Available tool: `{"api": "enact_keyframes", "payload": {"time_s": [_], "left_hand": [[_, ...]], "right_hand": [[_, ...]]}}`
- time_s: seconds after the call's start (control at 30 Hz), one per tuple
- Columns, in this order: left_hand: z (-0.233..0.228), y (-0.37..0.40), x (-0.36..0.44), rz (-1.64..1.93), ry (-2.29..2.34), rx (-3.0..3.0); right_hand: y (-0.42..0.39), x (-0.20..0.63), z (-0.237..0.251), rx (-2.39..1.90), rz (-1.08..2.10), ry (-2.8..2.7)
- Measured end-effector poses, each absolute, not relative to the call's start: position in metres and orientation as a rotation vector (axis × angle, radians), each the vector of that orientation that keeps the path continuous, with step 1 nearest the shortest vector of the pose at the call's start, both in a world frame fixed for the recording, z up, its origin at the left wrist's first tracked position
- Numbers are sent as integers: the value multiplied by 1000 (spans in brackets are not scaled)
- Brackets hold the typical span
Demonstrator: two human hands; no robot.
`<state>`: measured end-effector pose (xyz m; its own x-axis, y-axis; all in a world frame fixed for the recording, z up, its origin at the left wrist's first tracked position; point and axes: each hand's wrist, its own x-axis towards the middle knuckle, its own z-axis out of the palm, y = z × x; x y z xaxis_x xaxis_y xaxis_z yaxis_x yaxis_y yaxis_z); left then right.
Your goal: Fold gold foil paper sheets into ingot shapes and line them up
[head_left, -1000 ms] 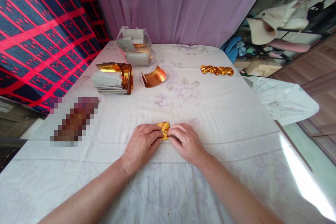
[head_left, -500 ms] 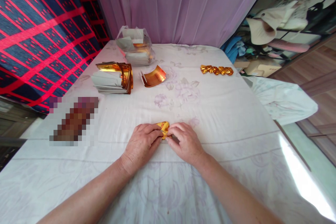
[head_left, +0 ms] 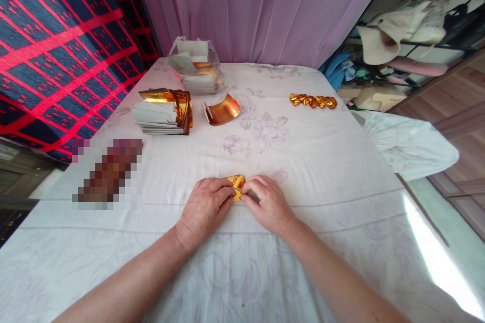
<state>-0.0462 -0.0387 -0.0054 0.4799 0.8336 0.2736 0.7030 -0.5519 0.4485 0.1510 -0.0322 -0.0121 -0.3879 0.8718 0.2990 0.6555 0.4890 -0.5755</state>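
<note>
A small piece of folded gold foil paper (head_left: 238, 181) lies on the tablecloth between my hands, partly covered by fingers. My left hand (head_left: 206, 202) rests on its left side, fingers pressed together on it. From the right, my right hand (head_left: 268, 203) pinches its edge between thumb and forefinger. Farther off lie a curved loose stack of gold foil sheets (head_left: 223, 111) and a thick pile of foil paper (head_left: 159, 116) with grey-white backs. A row of folded gold pieces (head_left: 313, 101) sits at the far right.
A clear plastic bag (head_left: 195, 68) with more paper stands at the back left. A blurred-out reddish item (head_left: 111, 169) lies on the left of the cloth-covered table (head_left: 303, 161). A purple curtain (head_left: 257, 10) hangs behind; shelves with a hat (head_left: 382, 38) are to the right.
My right fingers have shifted slightly at the foil paper's right edge, and a bit more of its lower part shows. My left hand stays in place.
</note>
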Motion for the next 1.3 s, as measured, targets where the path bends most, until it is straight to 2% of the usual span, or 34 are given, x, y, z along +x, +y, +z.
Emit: {"api": "enact_keyframes", "payload": {"time_s": [0.2, 0.53, 1.07, 1.3], "left_hand": [[-4, -38, -47, 662, 1306, 2440], [-1, -39, -43, 634, 1379, 2393], [1, -37, -45, 613, 1350, 2378], [2, -36, -47, 624, 1308, 2340]], "right_hand": [[-28, 157, -11, -1168, 558, -2214], [-36, 155, -10, -1178, 384, -2284], [-40, 138, -6, -1406, 279, -2212], [-37, 142, -9, -1380, 402, -2209]]}}
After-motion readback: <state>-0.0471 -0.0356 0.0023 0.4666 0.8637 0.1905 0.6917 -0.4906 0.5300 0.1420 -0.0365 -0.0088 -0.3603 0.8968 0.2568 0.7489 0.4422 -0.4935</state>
